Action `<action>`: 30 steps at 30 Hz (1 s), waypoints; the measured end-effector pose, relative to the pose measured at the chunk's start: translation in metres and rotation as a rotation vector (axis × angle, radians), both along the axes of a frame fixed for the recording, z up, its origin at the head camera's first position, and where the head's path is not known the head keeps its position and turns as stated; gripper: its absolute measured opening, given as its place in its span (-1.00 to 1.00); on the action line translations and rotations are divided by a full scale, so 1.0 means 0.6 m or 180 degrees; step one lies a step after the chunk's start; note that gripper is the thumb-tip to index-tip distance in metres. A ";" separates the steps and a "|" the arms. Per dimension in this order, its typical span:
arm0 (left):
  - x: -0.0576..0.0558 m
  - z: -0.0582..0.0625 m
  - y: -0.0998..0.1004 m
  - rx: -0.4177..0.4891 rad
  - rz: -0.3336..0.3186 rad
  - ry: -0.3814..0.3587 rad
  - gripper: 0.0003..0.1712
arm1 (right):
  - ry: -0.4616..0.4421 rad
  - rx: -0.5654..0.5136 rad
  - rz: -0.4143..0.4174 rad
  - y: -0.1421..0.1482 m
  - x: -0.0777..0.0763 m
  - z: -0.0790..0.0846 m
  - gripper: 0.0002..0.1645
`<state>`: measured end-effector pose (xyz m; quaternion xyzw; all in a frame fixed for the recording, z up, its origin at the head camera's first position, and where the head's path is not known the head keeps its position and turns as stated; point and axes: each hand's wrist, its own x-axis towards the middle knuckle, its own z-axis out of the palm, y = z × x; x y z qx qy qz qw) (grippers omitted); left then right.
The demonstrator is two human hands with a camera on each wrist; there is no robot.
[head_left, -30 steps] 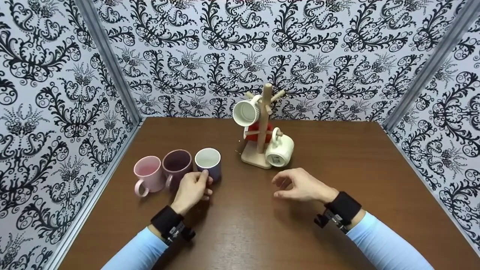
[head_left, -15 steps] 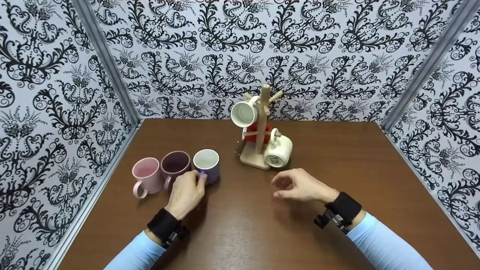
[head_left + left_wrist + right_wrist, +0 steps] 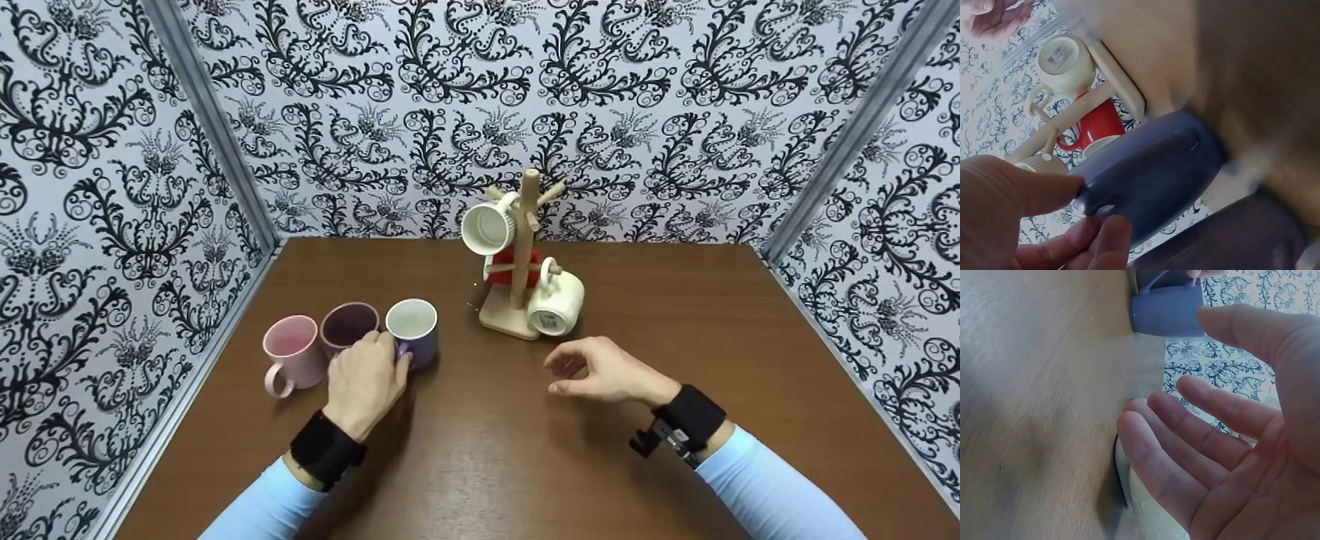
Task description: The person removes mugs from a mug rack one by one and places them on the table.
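Note:
My left hand [image 3: 363, 384] pinches the handle of a purple mug [image 3: 427, 341] with a white inside, which stands upright on the table. In the left wrist view the thumb and fingertips meet at the handle of this purple mug [image 3: 1157, 174]. A dark plum mug [image 3: 349, 324] stands just left of it, its front covered by the left hand. Past that is a pink mug [image 3: 300, 360], handle facing the front. My right hand [image 3: 609, 372] hovers over the table in front of the mug rack, fingers loosely bent, with nothing in the palm in the right wrist view.
A wooden mug rack [image 3: 520, 277] stands behind and between the hands. On its pegs hang a white ribbed mug [image 3: 486, 228] up high, a red mug [image 3: 504, 264] behind the post and a cream mug [image 3: 559, 301] at lower right. Patterned walls [image 3: 465, 135] enclose the table [image 3: 675, 315].
My left hand has shifted slightly left and closed its thumb and fingers onto the purple mug's handle, which has turned a little leftward. The right hand has stayed in place.

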<state>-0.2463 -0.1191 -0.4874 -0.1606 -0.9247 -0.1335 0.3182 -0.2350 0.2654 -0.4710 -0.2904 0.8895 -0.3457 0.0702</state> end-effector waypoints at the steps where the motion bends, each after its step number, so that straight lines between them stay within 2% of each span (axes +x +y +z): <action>1: 0.000 0.002 0.001 -0.0021 0.0002 0.0032 -0.64 | -0.0006 -0.0010 0.0005 0.001 -0.001 0.000 -0.62; 3: 0.000 0.007 0.002 -0.0033 -0.0022 0.0055 -0.67 | -0.0033 -0.0042 0.0003 0.001 -0.002 0.000 -0.61; 5: 0.000 0.011 0.003 -0.0015 -0.0134 0.0043 -0.71 | -0.0086 -0.0095 -0.0007 0.002 -0.004 0.000 -0.60; 9: -0.003 0.021 0.007 0.0105 -0.0605 -0.0053 -0.78 | -0.0197 -0.0199 -0.0032 0.002 -0.005 0.002 -0.58; 14: -0.003 0.032 0.015 0.0144 -0.1190 -0.0374 -0.83 | -0.0292 -0.0313 -0.0014 0.000 -0.007 0.005 -0.57; 19: -0.004 0.040 0.033 -0.0155 -0.1540 -0.0750 -0.87 | -0.0339 -0.0400 -0.0047 0.001 -0.009 0.006 -0.58; 22: -0.006 0.045 0.049 -0.0338 -0.1746 -0.0889 -0.88 | -0.0348 -0.0452 -0.0085 0.002 -0.011 0.004 -0.60; 26: -0.009 0.050 0.069 -0.0539 -0.1990 -0.0862 -0.91 | -0.0345 -0.0610 -0.0128 0.006 -0.018 0.000 -0.65; 30: -0.010 0.048 0.087 -0.0713 -0.2149 -0.0803 -0.88 | -0.0478 -0.0842 -0.0231 0.013 -0.024 -0.002 -0.64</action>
